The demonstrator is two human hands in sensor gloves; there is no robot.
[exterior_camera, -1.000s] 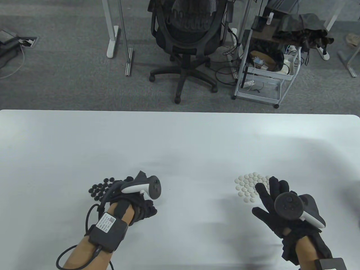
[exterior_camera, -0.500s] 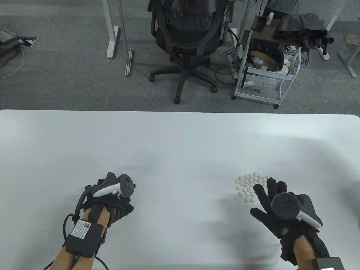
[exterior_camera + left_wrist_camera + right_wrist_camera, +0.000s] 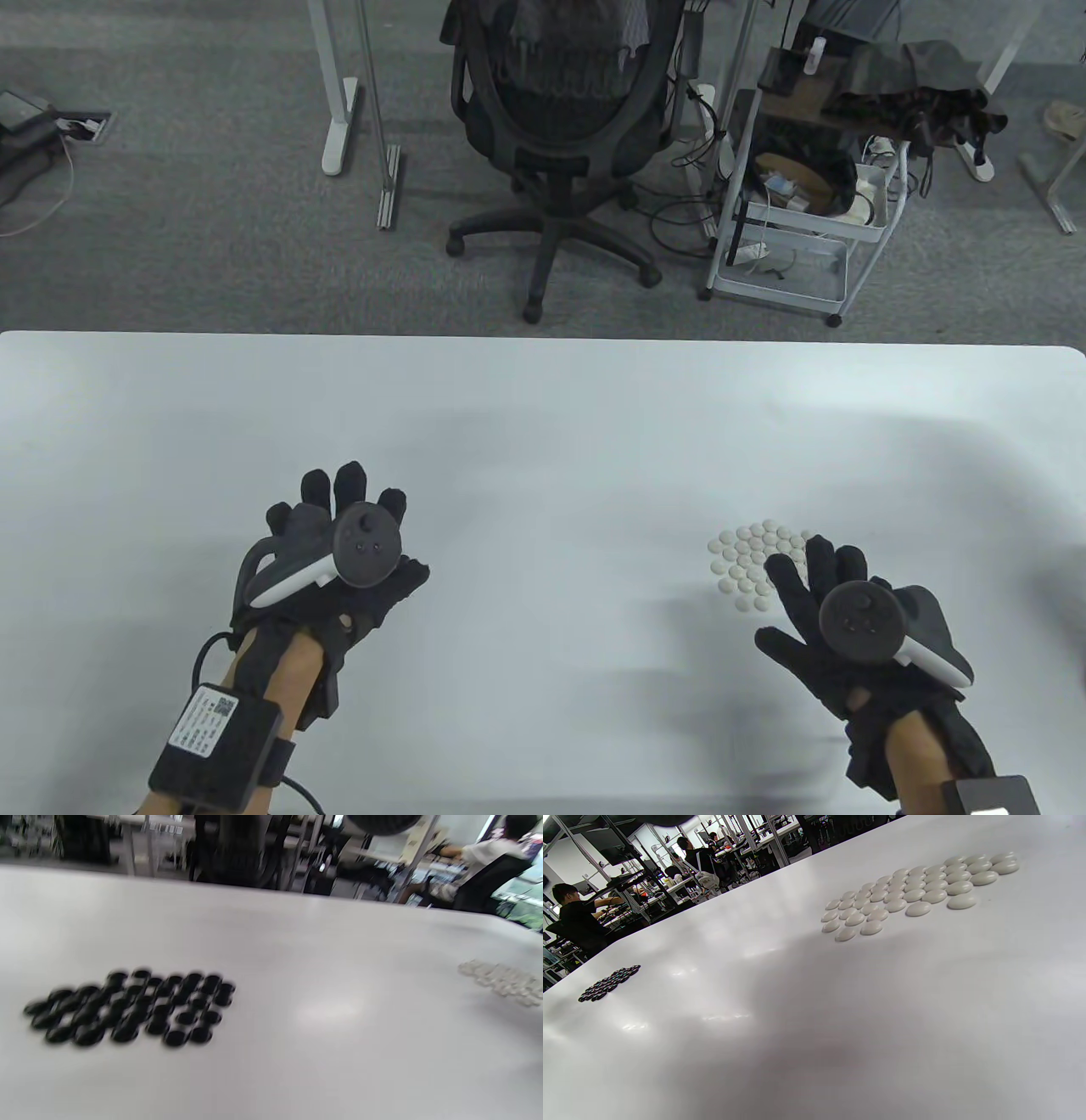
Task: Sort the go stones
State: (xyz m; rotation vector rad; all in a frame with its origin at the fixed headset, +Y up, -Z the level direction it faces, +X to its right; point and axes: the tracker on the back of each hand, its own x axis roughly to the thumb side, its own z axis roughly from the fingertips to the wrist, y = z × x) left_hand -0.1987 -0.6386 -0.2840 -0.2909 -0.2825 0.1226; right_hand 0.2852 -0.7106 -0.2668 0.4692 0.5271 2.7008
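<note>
A patch of several black stones (image 3: 131, 1007) lies flat on the white table (image 3: 543, 424); it also shows far off in the right wrist view (image 3: 608, 983). In the table view my left hand (image 3: 339, 509) covers this patch, with the fingers stretched out and holding nothing. A patch of several white stones (image 3: 751, 560) lies at the right, and shows close up in the right wrist view (image 3: 916, 893) and faintly in the left wrist view (image 3: 500, 982). My right hand (image 3: 806, 586) is spread, empty, at the near right edge of the white patch, its fingertips over some stones.
Beyond the table's far edge stand an office chair (image 3: 560, 127) and a white wire cart (image 3: 797, 212) on grey carpet. The table carries only the two stone patches.
My left hand, curled beside the black stones, moved left over them and then stretched its fingers out forward. My right hand has barely moved.
</note>
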